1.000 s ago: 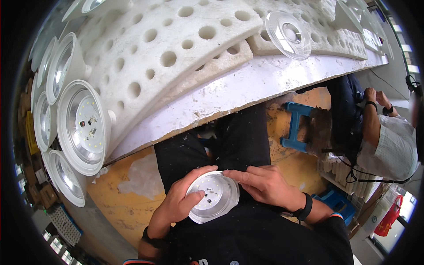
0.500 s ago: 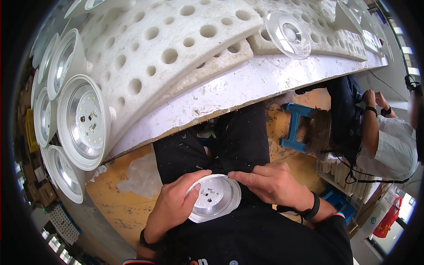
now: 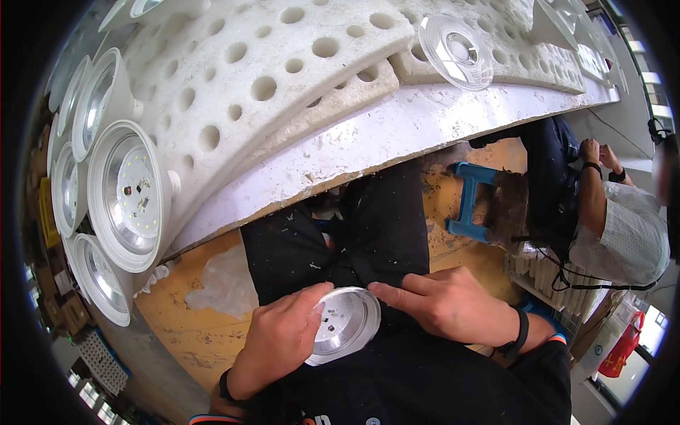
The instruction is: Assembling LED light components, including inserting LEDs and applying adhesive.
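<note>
Over my lap is an LED lamp (image 3: 349,327), a white round housing with a shiny reflector bowl and a white chip board inside. My left hand (image 3: 282,334) is closed around its left side, thumb over the rim. On the far right part of the rim rests the thumb of my right hand (image 3: 453,304); its other fingers are curled, and their tips are partly hidden. On the bench to the left, a similar open lamp (image 3: 131,195) lies tilted among several others. A clear ribbed lens cover (image 3: 457,51) leans on the foam at the back.
White foam boards (image 3: 234,106) with round holes cover much of the bench (image 3: 340,149), whose front edge runs just beyond my knees. A blue stool (image 3: 464,202) stands on the floor at the right, near a seated person (image 3: 613,212). A crumpled plastic bag (image 3: 223,283) lies at the left.
The lamp has shifted slightly nearer to me and tilted, its chip board now seen more from the side. My right thumb stays at the rim, with the right hand a little lower.
</note>
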Tool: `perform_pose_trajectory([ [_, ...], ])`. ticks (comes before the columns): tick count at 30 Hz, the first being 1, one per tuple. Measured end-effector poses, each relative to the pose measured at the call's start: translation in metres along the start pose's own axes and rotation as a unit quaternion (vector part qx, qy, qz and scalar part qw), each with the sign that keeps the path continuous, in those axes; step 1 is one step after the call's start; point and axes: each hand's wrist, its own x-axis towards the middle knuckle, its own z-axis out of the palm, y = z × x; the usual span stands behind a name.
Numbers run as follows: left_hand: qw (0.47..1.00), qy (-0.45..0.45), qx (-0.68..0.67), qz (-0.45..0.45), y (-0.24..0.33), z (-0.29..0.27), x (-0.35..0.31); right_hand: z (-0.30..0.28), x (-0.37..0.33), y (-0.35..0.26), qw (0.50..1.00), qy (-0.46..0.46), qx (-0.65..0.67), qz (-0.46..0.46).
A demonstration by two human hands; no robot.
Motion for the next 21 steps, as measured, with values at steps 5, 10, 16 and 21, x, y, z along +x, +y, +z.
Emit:
perform_pose_trajectory([
  [5, 0.999, -0.025, -0.025, 0.019, -0.003, 0.003, 0.006, 0.007, 0.013, 0.001, 0.996, 0.041, 0.027, -0.076],
  [10, 0.999, -0.024, -0.031, 0.023, -0.003, 0.002, 0.006, -0.006, 0.003, 0.003, 0.999, -0.006, 0.011, -0.046],
  [16, 0.998, -0.029, -0.037, 0.033, -0.003, 0.002, 0.012, -0.006, 0.017, 0.003, 0.996, 0.011, 0.031, -0.081],
  [21, 0.998, -0.027, -0.051, 0.029, -0.006, 0.003, 0.013, -0.001, 0.007, 0.01, 0.999, 0.002, 0.018, -0.045],
])
